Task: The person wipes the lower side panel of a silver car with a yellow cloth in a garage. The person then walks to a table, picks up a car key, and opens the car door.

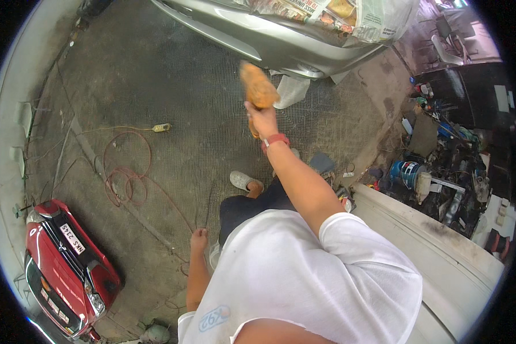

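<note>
While the right hand grips an orange cloth, the left hand hangs low

With the arm stretched out ahead of the body, the right hand (262,119) has its fingers closed around a crumpled orange cloth (258,86). Most of the cloth sticks out beyond the knuckles, its outer end blurred, and a smaller orange bit shows just below the fingers. A red wristband (277,139) sits right behind this grip.

Ahead of the grip, near the cloth, runs a silver bumper (269,34); whether the two touch, I cannot tell. Newspaper (378,20) covers the bodywork above it, and a white sheet (293,92) hangs below, just right of the cloth.

Well back and to the left of that grip, the left hand (199,239) is down beside the dark trousers, fingers curled. A red hose (150,155) runs close to it, but I cannot tell if the hand holds it. Further left of both hands, a yellow connector (161,128) lies on the floor, and a red car (77,275) stands behind it.
</note>
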Tool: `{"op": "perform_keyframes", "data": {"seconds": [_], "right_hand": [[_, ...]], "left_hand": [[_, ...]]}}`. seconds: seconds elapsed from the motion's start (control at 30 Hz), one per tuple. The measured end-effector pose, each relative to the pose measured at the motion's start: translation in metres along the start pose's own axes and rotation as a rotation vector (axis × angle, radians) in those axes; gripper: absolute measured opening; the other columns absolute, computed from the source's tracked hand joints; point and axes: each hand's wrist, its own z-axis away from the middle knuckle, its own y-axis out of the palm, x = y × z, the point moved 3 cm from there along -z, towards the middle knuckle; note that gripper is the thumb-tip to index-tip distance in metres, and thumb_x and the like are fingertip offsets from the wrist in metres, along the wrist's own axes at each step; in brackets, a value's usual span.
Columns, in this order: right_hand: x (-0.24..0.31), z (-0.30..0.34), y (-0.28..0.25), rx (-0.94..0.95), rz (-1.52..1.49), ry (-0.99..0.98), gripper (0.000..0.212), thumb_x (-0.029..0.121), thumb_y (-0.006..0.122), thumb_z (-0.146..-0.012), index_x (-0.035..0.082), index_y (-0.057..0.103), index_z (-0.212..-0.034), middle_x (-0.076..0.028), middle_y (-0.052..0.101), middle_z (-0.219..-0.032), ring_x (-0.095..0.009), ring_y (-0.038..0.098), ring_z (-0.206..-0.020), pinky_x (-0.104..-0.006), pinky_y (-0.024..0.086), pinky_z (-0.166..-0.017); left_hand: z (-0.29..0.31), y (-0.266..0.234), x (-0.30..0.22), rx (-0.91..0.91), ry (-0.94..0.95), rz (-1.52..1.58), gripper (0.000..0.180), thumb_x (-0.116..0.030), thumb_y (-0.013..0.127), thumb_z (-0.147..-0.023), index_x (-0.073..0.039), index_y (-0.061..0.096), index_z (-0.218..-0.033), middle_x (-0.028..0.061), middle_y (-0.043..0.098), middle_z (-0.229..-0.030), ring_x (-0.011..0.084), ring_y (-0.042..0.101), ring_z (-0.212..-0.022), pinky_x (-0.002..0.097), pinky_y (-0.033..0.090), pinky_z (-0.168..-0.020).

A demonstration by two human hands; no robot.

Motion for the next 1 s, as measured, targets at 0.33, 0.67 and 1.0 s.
{"op": "perform_keyframes", "data": {"seconds": [0.33, 0.67, 1.0], "right_hand": [[0.133, 0.009, -0.095, -0.056, -0.003, -0.048, 0.027, 0.017, 0.075, -0.103, 0.006, 0.061, -0.123, -0.001, 0.063, -0.087, -0.013, 0.061, -0.071, -0.0304, 0.053, -0.062], [0.184, -0.043, -0.389, -0.447, 0.018, -0.057, 0.036, 0.021, 0.078, -0.100, 0.010, 0.056, -0.127, -0.004, 0.064, -0.083, -0.018, 0.064, -0.067, -0.0356, 0.052, -0.052], [0.157, -0.160, -0.552, -0.621, -0.087, 0.180, 0.031, 0.034, 0.062, -0.107, 0.005, 0.067, -0.116, -0.012, 0.068, -0.097, -0.025, 0.068, -0.089, -0.0470, 0.056, -0.078]], "left_hand": [[0.009, 0.022, -0.064, -0.075, 0.141, 0.001, 0.026, -0.024, 0.063, -0.105, -0.003, 0.074, -0.116, 0.0175, 0.079, -0.105, 0.0302, 0.076, -0.099, 0.0428, 0.056, -0.089], [-0.009, 0.030, -0.244, -0.070, 0.586, -0.134, 0.025, -0.027, 0.066, -0.104, -0.005, 0.074, -0.113, 0.0200, 0.078, -0.104, 0.0404, 0.075, -0.097, 0.0488, 0.056, -0.086], [0.041, 0.050, -0.339, -0.078, 0.578, -0.062, 0.025, -0.027, 0.067, -0.103, -0.005, 0.074, -0.113, 0.0191, 0.077, -0.105, 0.0399, 0.073, -0.100, 0.0495, 0.055, -0.086]]}}
